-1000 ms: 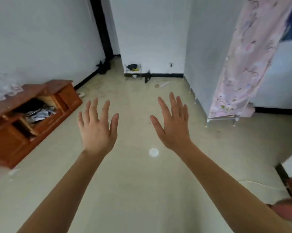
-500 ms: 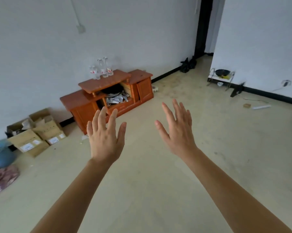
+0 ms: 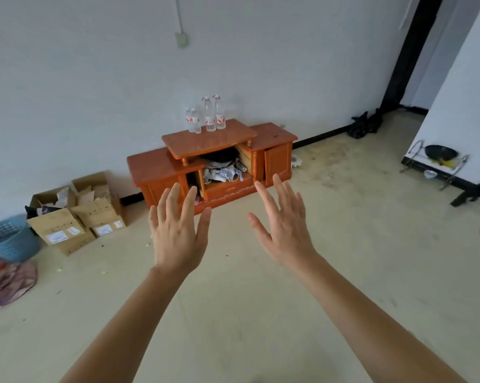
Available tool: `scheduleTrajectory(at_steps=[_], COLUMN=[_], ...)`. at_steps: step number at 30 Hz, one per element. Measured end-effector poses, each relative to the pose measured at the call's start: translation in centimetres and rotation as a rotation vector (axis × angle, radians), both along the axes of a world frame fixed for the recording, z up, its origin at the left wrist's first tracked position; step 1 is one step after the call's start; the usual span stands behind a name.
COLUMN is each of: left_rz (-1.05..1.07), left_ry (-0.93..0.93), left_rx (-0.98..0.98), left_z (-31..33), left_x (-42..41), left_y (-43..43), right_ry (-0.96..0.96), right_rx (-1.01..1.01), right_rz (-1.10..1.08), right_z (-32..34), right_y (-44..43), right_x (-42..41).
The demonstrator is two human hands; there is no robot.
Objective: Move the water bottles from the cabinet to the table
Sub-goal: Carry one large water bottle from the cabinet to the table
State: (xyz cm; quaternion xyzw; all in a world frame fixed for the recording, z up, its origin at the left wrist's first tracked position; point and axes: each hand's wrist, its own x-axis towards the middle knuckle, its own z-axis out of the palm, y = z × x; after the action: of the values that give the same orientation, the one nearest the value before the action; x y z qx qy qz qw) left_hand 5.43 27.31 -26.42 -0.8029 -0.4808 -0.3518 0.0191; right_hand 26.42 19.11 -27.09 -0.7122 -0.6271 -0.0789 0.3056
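Observation:
Several clear water bottles (image 3: 210,116) with red-and-white labels stand upright at the back of the raised top shelf of a low orange wooden cabinet (image 3: 274,138) against the white wall. Two are tall, the others are shorter and stand to their left. My left hand (image 3: 176,230) and my right hand (image 3: 284,229) are stretched out in front of me, palms down, fingers spread, holding nothing. Both hands are well short of the cabinet, over the floor. No table is in view.
Open cardboard boxes (image 3: 75,214) sit on the floor left of the cabinet, with a blue basket (image 3: 9,239) and cloth at the far left. A metal rack with a black wok (image 3: 438,156) stands at the right wall. A dark doorway (image 3: 410,51) opens at the back right.
My view has swung left, so the cabinet and its bottles have come from the left edge to the centre. Both hands stay open and raised in front of me.

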Motion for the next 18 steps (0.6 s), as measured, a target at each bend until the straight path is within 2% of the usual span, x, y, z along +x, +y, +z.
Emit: scheduleTrajectory(at_steps=[7, 18], left_rz=[-0.032, -0.066], left_ry=[-0.028, 0.022], left_rx=[-0.001, -0.048], left_z=[3.6, 1.7], left_x=[9.4, 29.1], left_y=[15.6, 38.7], right_ry=[0.016, 0.079], right_rx=[0.026, 0.04], right_rz=[-0.063, -0.121], right_z=[2.6, 0.4], right_y=[13.4, 36.0], right_x=[8.6, 28.2])
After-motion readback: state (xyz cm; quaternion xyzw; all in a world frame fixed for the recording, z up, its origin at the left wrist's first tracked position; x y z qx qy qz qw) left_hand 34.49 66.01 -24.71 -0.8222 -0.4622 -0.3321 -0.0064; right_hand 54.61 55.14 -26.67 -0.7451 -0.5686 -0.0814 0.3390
